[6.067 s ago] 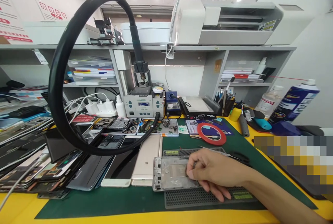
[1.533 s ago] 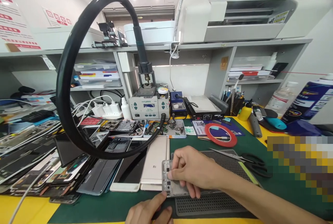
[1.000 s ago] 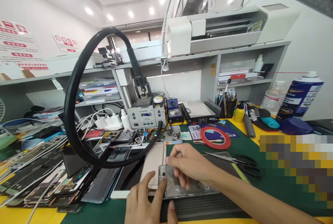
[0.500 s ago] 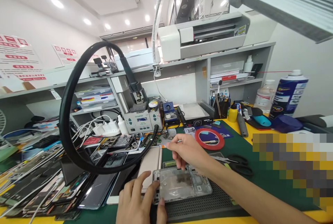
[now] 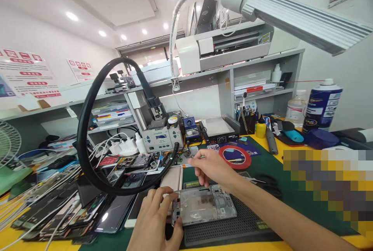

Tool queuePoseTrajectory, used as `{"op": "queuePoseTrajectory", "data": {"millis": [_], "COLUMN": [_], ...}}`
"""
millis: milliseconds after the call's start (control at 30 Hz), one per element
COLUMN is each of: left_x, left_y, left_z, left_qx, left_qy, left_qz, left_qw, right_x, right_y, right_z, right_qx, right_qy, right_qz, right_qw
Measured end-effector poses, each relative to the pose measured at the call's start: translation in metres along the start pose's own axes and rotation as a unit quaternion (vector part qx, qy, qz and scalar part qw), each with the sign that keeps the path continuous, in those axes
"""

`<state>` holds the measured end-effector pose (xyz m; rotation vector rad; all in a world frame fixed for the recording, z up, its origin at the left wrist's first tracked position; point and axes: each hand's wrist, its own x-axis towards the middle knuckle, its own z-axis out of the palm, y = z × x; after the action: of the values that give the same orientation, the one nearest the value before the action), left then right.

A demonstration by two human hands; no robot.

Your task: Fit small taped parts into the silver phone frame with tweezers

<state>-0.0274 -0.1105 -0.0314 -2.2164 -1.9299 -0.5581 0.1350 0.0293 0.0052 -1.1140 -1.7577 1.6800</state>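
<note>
As we read it, the step in hand is close work over a bare phone frame point(image 5: 201, 206), with one hand bracing and the other working above. We find the frame lying on a perforated mat point(image 5: 210, 235), its left end jutting past the mat's edge. The left hand point(image 5: 157, 208) grips that end between thumb and fingers. The right hand point(image 5: 208, 165) is curled above the far edge, thumb and forefinger drawn together; we cannot tell whether anything small is pinched there. In our judgement, the next move calls for a steady left grip and light fingertip pressure, since the shell looks thin. We note a shallow, round-cornered rectangle, dull grey, with a smeared, cloudy inner face and a darker patch. The mat is dark and honeycombed, over a smooth green sheet point(image 5: 309, 212). Nearby we record a satin gold phone point(image 5: 173, 177), black-handled scissors point(image 5: 271, 187), a flat red ring point(image 5: 248, 159) and a looped, rubbery black hose point(image 5: 84, 142).
</note>
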Motion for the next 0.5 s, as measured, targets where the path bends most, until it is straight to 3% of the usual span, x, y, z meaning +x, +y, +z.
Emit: {"op": "queuePoseTrajectory", "data": {"millis": [233,500], "left_x": [0.0,-0.007], "left_y": [-0.005,-0.027], "left_z": [0.009,0.034], "left_qx": [0.069,0.101], "left_qy": [0.04,0.115], "left_qz": [0.072,0.142], "left_qw": [0.994,0.978], "right_x": [0.006,-0.003], "right_y": [0.0,-0.02], "right_z": [-0.007,-0.077], "right_qx": [-0.011,-0.105], "right_qy": [0.023,0.124], "right_qz": [-0.015,-0.058], "right_qw": [1.0,0.985]}}
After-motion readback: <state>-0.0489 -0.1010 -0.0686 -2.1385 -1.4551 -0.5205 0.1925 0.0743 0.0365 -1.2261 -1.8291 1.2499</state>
